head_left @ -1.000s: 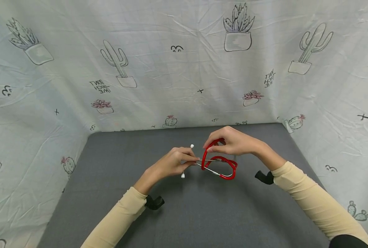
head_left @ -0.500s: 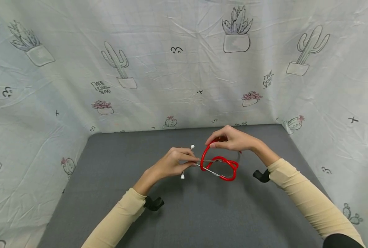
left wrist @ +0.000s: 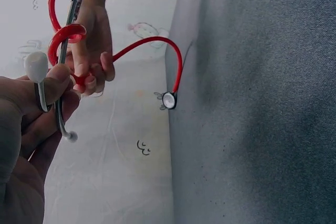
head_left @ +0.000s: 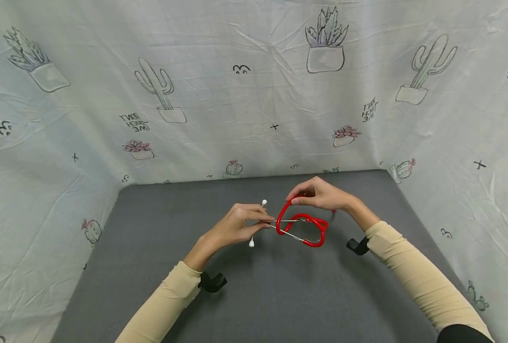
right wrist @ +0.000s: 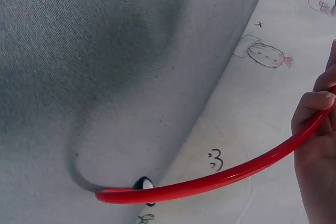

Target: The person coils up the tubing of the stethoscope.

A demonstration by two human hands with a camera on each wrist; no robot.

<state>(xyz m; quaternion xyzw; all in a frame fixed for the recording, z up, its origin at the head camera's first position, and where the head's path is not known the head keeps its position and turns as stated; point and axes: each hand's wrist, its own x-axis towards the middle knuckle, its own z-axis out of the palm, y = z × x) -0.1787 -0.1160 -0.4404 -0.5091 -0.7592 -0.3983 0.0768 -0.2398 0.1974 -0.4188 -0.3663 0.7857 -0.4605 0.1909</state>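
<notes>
A stethoscope with red tubing [head_left: 323, 227] is held between both hands above the grey table. My left hand [head_left: 242, 223] pinches its two metal ear tubes [head_left: 292, 235] near the white eartips [head_left: 251, 243], which stick out on either side of the fingers. My right hand [head_left: 318, 193] pinches the red tube up and to the right, where the tube loops round the ear tubes. From the right hand the free end curves away, and the round chest piece [left wrist: 169, 100] hangs from it in the left wrist view. In the right wrist view the chest piece [right wrist: 146, 188] is partly hidden behind the tube.
The grey tabletop [head_left: 262, 295] spreads under both hands. A pale cloth [head_left: 219, 95] printed with cacti and potted plants rises at the back and sides. Black straps [head_left: 213, 282] sit at the wrists.
My right hand has shifted slightly along the red tube, and a bit of the tube's free end now shows below its wrist. The left hand keeps its grip in place.
</notes>
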